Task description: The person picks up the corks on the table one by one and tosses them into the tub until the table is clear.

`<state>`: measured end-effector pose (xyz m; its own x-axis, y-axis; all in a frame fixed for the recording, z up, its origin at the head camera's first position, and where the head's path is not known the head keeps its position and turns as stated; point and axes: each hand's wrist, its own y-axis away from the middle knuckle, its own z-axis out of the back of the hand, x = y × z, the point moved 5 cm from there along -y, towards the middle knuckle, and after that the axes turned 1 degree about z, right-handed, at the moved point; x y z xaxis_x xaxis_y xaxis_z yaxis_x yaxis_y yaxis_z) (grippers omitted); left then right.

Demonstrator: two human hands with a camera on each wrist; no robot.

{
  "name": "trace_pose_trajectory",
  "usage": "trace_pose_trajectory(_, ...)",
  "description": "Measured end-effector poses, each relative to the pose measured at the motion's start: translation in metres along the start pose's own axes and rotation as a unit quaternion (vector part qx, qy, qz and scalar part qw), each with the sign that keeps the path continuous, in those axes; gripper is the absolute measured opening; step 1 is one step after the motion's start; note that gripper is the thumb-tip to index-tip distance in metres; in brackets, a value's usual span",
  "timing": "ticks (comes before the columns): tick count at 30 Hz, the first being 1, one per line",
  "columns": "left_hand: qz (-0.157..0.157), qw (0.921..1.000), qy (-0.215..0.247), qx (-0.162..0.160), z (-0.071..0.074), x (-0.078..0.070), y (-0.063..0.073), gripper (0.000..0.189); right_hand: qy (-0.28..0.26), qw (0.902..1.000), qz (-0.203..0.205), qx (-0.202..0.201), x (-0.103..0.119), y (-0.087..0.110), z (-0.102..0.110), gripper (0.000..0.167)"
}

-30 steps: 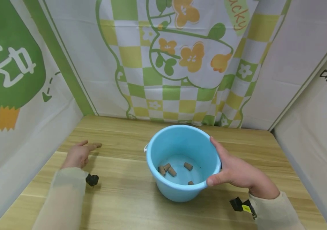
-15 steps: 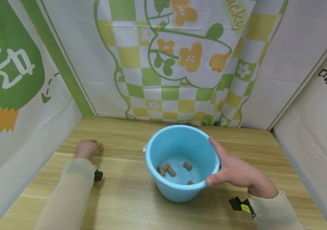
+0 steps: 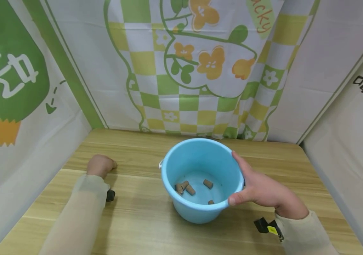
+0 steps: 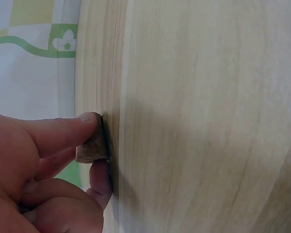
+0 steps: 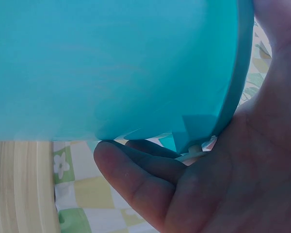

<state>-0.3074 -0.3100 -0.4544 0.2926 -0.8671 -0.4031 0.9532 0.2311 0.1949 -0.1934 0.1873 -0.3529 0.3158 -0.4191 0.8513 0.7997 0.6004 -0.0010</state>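
Observation:
At the left of the table, my left hand [image 3: 100, 165] pinches a small brown cork [image 4: 93, 145] between its fingertips, close to the wood. In the head view the hand itself covers this cork. My right hand [image 3: 261, 187] grips the right side of a light blue bucket [image 3: 197, 215], thumb at the rim and the other fingers around the outside. Several corks [image 3: 208, 184] lie on the bucket's floor, most of them bunched at the left. Part of the bucket's outer wall [image 5: 111, 68] fills much of the right wrist view.
The bucket stands on a wood-grain table [image 3: 140, 226]. Behind it hangs a checked cloth [image 3: 189, 102] with flowers, reaching down to the table's back edge. White printed panels [image 3: 347, 148] enclose the left and right sides. A white handle fitting [image 3: 160, 164] sticks out at the bucket's left.
My left hand has moved slightly right, from touching the cork with extended fingers to pinching it. The right hand and the bucket have stayed in place.

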Motion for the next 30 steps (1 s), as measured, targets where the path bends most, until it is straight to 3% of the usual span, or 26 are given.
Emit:
trace_pose_trajectory(18, -0.019, 0.9992, -0.032, 0.015, -0.0001, -0.0053, 0.0019, 0.029, -0.006, 1.0, -0.005, -0.002, -0.0008, -0.0002, 0.0001, 0.133)
trace_pose_trajectory(25, -0.066, 0.9968, -0.044, -0.005, 0.0009, -0.0026, 0.0012, 0.031, -0.01, 0.9999, -0.003, 0.001, 0.0006, 0.0003, -0.0006, 0.133)
trace_pose_trajectory(30, -0.07, 0.997, -0.033, -0.004, 0.0012, -0.0005, 0.0011, 0.031, -0.004, 1.0, -0.005, 0.002, -0.001, 0.0001, -0.0003, 0.133)
